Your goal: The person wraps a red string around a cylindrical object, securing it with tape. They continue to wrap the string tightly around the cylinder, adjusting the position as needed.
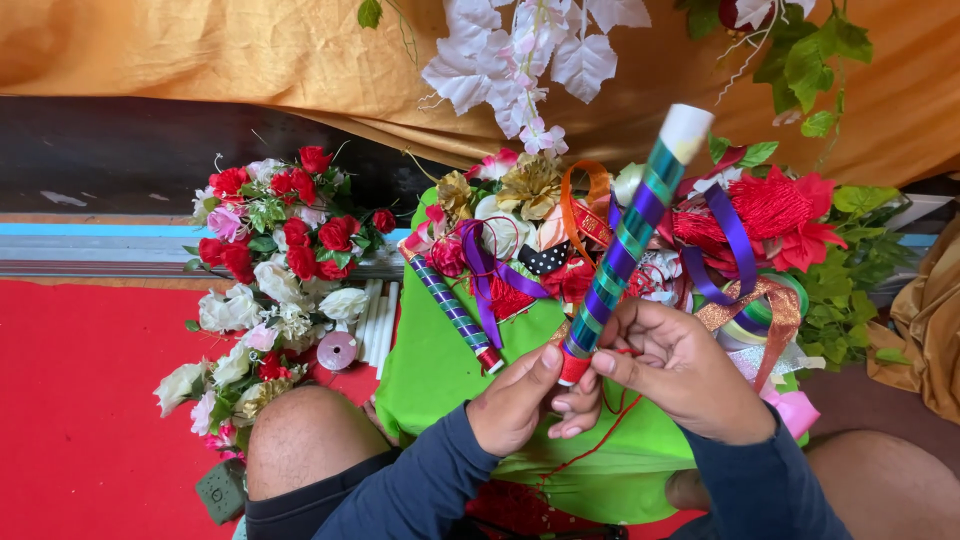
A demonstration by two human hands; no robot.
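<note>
The person's left hand and right hand meet over a green cloth spread across the lap. Both are clenched on the lower end of a ribbon-wrapped stick, striped in blue, green and purple, which rises from the grip up and to the right to a bare white tip. The left thumb and fingers pinch the red-bound base of the stick; the right hand's fingers close around it just above, and a thin red thread trails down from between the hands. Just left of the left hand lies a second wrapped stick on the cloth, tilted, its red end nearest the grip. Beyond the hands sits a heap of ribbons and fabric flowers. Well to the left, a bouquet of red and white artificial flowers rests on the red floor mat, with a small pink spool beside it.
</note>
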